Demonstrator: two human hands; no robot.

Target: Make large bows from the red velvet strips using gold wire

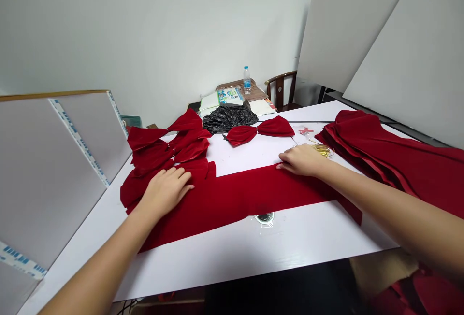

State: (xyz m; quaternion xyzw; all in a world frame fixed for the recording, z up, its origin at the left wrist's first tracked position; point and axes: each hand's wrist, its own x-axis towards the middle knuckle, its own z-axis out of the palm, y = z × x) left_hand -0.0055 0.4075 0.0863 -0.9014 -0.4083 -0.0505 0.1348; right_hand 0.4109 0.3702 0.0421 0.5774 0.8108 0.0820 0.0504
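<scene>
A long strip of red velvet cloth [235, 194] lies spread across the white table in front of me. My left hand [168, 189] rests on its left part, fingers lying on the cloth and thumb apart. At the strip's far edge, my right hand [302, 159] has its thumb and fingers closed on the cloth. Several gathered red velvet bows [170, 148] are piled just beyond my left hand. Another red bow [277, 127] lies by itself farther back. Gold-coloured ties [321, 150] lie just behind my right hand.
Stacked red velvet cloth [398, 155] covers the right side of the table. A black plastic bag [228, 118] sits at the back, with a water bottle [247, 80] behind it. White panels [61, 160] stand at the left. A round dark object [264, 218] lies by the strip's near edge.
</scene>
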